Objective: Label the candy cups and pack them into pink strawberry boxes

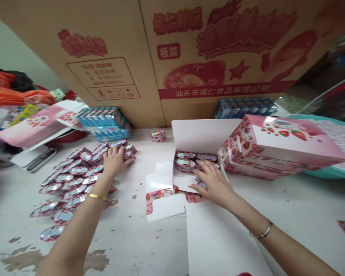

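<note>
My left hand (115, 160) is at the far right end of a pile of small oval packs (74, 182) with shiny tops and red patterned sides. Its fingers and thumb close around a pack (128, 154) there. On the right, an open carton (186, 184) with a raised white lid holds several of the same packs (185, 165). My right hand (214, 182) reaches into it, fingers and thumb around a pack (202, 184) that its palm partly covers. Flat white-and-strawberry cardboard pieces (163, 205) lie at the carton's front left.
One pack (158, 135) stands alone near large brown cardboard boxes (109, 50). Blue wrapped boxes (106, 122) stand at their foot. Pink strawberry cartons (293, 145) and a turquoise basin (330, 172) are to the right. A folded pink carton (40, 124) rests on the left, above a white scale (36, 159).
</note>
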{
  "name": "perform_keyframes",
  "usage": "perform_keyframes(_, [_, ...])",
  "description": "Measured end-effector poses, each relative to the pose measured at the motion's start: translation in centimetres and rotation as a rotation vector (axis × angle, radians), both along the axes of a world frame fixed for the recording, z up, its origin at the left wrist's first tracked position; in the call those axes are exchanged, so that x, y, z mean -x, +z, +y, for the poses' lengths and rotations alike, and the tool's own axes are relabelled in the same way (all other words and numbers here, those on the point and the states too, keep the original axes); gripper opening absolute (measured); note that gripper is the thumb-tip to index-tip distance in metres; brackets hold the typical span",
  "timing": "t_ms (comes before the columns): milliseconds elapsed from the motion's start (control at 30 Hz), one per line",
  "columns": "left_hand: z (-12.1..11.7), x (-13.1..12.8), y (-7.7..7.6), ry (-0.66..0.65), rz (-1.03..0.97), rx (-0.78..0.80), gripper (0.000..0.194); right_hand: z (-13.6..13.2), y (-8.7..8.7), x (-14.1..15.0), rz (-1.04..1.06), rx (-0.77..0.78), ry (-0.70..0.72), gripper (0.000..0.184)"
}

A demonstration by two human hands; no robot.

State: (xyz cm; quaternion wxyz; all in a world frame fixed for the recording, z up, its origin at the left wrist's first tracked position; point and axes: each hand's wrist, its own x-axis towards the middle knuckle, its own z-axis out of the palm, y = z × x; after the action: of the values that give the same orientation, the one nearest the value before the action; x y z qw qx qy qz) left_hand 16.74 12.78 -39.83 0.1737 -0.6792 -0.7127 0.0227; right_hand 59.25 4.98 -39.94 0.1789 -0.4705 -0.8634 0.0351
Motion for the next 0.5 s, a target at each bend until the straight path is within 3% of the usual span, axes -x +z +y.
perform_keyframes(167, [0.5,-0.9,-0.5,0.017,-0.126,0.031,0.087,-0.7,1.3,0.0,-0.061,0.018,0.046,0.030])
perform_keyframes(300, [-0.4,-2.5,1.4,0.036,-0.353,0.050,0.083,-0.7,1.2,0.0,-0.095,0.040,0.024,0.031])
perform_keyframes(433, [-2.5,-7.2,4.1,-0.120,-0.767,-0.142,0.080,-0.7,1.0,0.1,-0.085,0.037,0.000,0.035])
perform_keyframes(500, [-3.5,-10.8,4.9,-0.265,-0.954,-0.146,0.077,-0.6,1.0,0.2,-0.090,0.040,-0.025,0.036])
